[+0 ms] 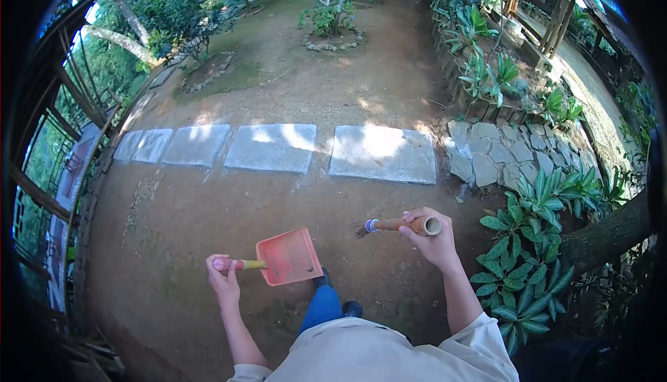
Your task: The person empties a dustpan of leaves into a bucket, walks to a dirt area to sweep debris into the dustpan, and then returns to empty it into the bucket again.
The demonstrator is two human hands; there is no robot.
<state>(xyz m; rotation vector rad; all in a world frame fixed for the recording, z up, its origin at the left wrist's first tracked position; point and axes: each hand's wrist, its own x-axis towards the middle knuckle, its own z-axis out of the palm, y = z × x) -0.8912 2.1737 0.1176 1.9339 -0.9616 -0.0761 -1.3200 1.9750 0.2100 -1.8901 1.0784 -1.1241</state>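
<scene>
We stand in a garden yard: bare brown packed-earth ground (208,208) carries a row of pale grey square stone paving slabs (272,147), beyond which a stone-ringed tree bed (332,38) sits, with broad-leaved green plants (531,243) right of the slabs.

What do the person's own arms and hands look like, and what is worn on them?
Both hands are bare: the left hand and the right hand have no gloves, and no rings, watch or bracelet can be made out. The forearms are uncovered too. Short, loose sleeves of a pale cream shirt end near the elbows, one on each arm. No markings show on the cloth.
</scene>
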